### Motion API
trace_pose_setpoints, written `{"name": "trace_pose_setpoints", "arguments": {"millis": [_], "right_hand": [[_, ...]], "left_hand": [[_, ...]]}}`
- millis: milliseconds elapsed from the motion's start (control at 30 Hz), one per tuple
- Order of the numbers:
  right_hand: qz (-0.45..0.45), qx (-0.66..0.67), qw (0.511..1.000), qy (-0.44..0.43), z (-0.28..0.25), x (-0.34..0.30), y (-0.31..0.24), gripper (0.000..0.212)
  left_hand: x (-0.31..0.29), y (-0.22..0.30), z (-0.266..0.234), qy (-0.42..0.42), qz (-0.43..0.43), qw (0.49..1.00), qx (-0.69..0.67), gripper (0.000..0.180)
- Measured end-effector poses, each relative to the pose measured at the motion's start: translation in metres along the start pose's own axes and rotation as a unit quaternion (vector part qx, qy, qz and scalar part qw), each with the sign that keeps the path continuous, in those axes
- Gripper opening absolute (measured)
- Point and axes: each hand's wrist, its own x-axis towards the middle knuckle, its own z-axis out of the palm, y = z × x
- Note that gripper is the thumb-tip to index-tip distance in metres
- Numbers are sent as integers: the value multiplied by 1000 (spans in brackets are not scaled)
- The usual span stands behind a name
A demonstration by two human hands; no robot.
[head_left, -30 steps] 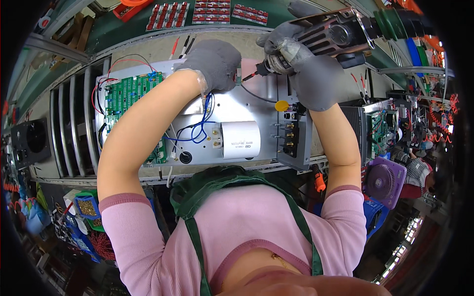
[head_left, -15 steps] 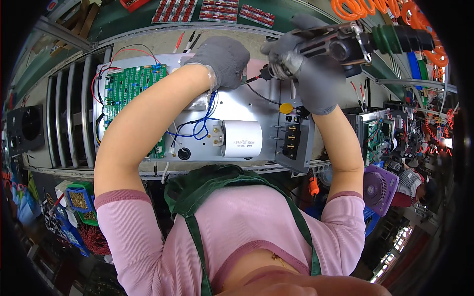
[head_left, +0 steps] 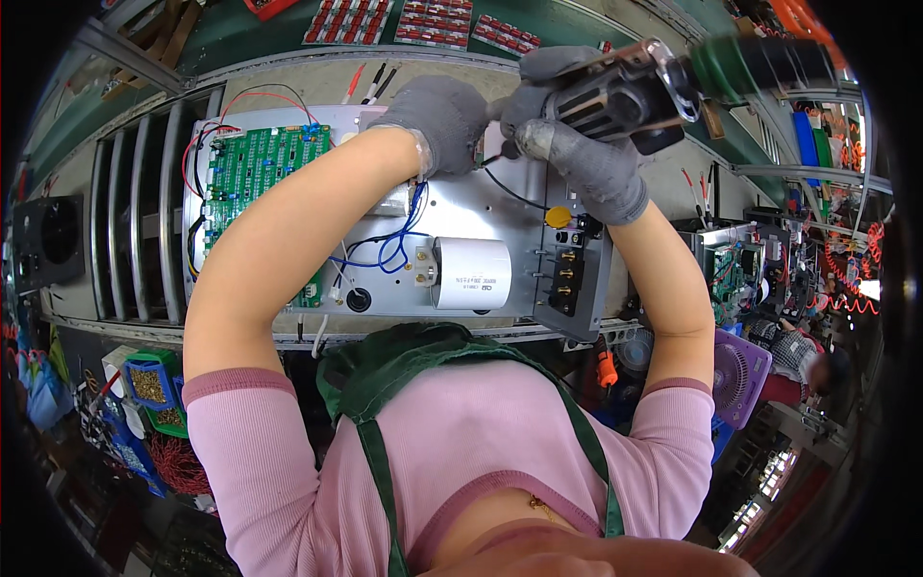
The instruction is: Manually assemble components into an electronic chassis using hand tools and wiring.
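Observation:
My right hand, in a grey glove, grips a dark power screwdriver with a vented body and a green section, lying almost level over the far right of a metal chassis. The tool's front end points left toward my left hand. That hand, gloved too, is closed over the far middle of the chassis; what its fingers hold is hidden. A black cable runs from beside the fingertips to the chassis's right-end panel. Nearer me sit a white cylindrical capacitor and blue wires.
A green circuit board fills the chassis's left part. Metal rollers lie to the left. Red-and-white component packs stand on the far shelf. More chassis units and a purple fan are at the right.
The power screwdriver and my right hand have shifted slightly left and nearer my left hand. The motion blur on the right hand is gone. My left hand stays almost in place.

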Motion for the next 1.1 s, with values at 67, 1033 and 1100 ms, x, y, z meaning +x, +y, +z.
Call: {"name": "trace_pose_setpoints", "arguments": {"millis": [67,1033,1100], "right_hand": [[-17,12,1000,11,0,0,0,49],[-299,158,931,137,-44,49,-36,39],[-306,180,924,140,-34,48,-40,34]], "left_hand": [[-3,3,-7,-14,2,1000,6,24],[-27,-42,-17,213,0,921,-326,43],[-23,-42,-13,205,-29,909,-361,36]]}}
